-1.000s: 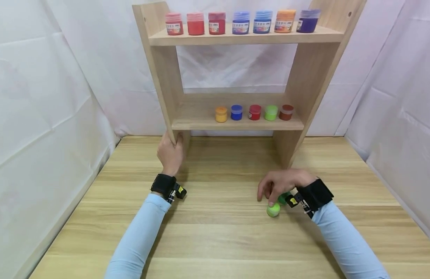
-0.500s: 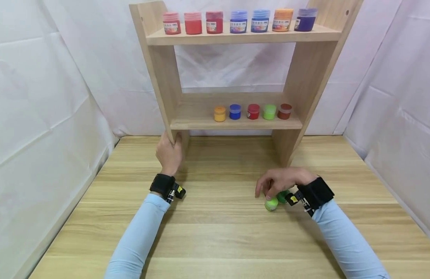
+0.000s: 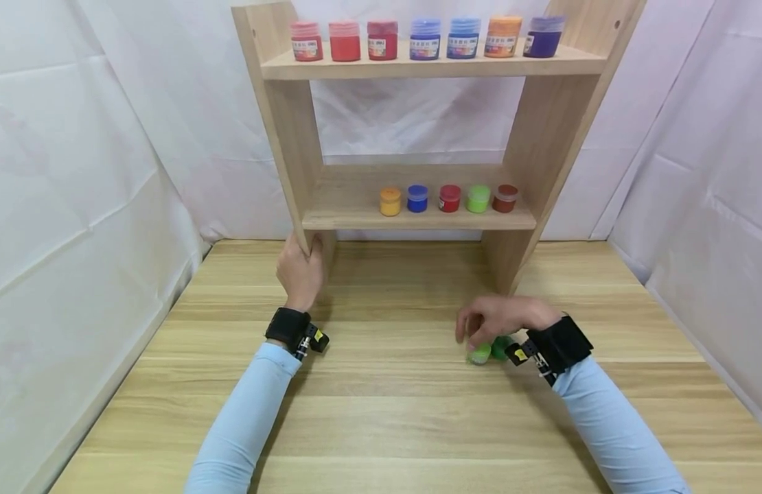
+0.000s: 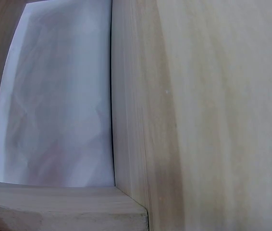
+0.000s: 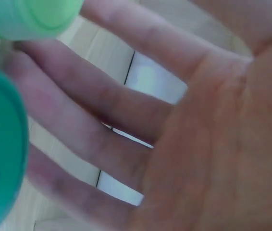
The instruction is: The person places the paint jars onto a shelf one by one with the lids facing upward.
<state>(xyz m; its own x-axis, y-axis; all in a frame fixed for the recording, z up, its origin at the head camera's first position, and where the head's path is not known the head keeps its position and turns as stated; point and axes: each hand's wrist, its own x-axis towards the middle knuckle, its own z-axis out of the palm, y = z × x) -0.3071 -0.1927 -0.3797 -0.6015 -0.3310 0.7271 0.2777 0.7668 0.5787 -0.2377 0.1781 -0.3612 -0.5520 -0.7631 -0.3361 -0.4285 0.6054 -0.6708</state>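
My left hand (image 3: pixel 301 272) grips the front edge of the left side board of a wooden shelf (image 3: pixel 285 144), low down near the table. The board also shows in the left wrist view. At the right, my right hand (image 3: pixel 503 315) holds a small light green paint jar (image 3: pixel 479 354) at its fingertips, low over the table. Beside it a dark green paint jar (image 3: pixel 501 347) is partly hidden by the hand and wrist camera. In the right wrist view the light green jar (image 5: pixel 40 17) touches the index finger, and the dark green jar (image 5: pixel 4 149) lies close to the other fingertips.
Small paint jars in orange, blue, red (image 3: pixel 449 200), light green and brown stand in a row on the lower shelf board. Larger paint jars (image 3: pixel 425 40) line the upper board. White cloth (image 3: pixel 78 137) hangs behind and at both sides of the wooden table (image 3: pixel 381 425).
The light green jar has shifted slightly back, towards the shelf, with my right fingers at it. My left hand keeps its place on the shelf.
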